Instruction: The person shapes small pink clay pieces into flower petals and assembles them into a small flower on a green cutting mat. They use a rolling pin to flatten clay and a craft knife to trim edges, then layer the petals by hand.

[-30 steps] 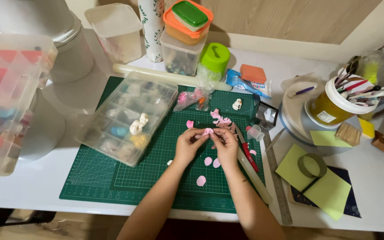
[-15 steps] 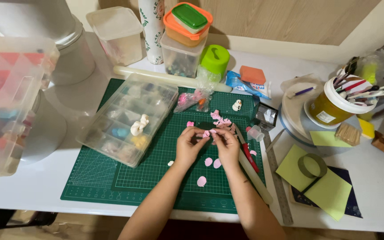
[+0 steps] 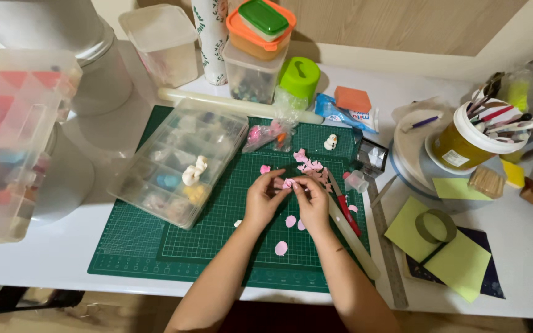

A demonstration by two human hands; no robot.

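Step in hand: both hands meet over the green cutting mat (image 3: 155, 246), pinching and shaping a small pink clay piece (image 3: 287, 183) — it looks like a petal being pressed into form.
Left hand (image 3: 261, 200): fingers curled in, thumb and forefinger closed on the clay piece from the left.
Right hand (image 3: 311, 200): fingertips closed on the same piece from the right; palm faces down.
Where the piece is: held between the fingertips just above the middle of the mat, not resting on it.
Next move, as a judgement: a soft, thin bit like this calls for light, even pressure — too hard a squeeze would likely flatten or tear it.
Loose petals (image 3: 290, 221): flat pink ovals, matte, lying on the mat just below the hands.
Pink cluster (image 3: 308, 166): ruffled scraps heaped just above the hands.
Mat: rubbery, gridded with pale lines.
Organiser box (image 3: 180, 160): clear plastic, divided into compartments, lying tilted across the mat's left half.
Metal ruler (image 3: 388, 246): long, grey, lying along the mat's right edge.
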